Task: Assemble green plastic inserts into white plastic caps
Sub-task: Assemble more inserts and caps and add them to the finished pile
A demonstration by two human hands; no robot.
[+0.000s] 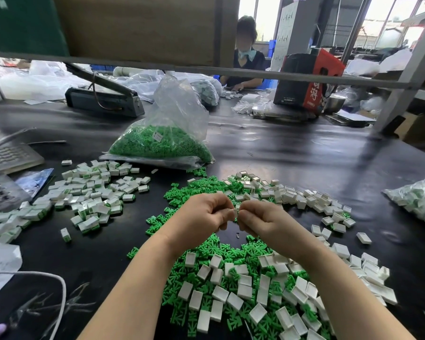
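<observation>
My left hand [201,218] and my right hand [260,220] meet above the black table, fingers curled, both pinching one small white cap [235,212] between them. Whether a green insert sits in that cap is hidden by my fingers. Under my forearms lies a mixed heap of loose green inserts [219,251] and empty white caps [233,300]. More empty caps [304,200] spread to the right. A pile of assembled caps with green showing [91,197] lies to the left.
A clear bag of green inserts [162,143] stands behind the heaps. A bag of parts [422,200] lies at the right edge. A heat sealer [103,96], a tray [8,155], a white cable [59,285] and another person [245,55] across the table are in view.
</observation>
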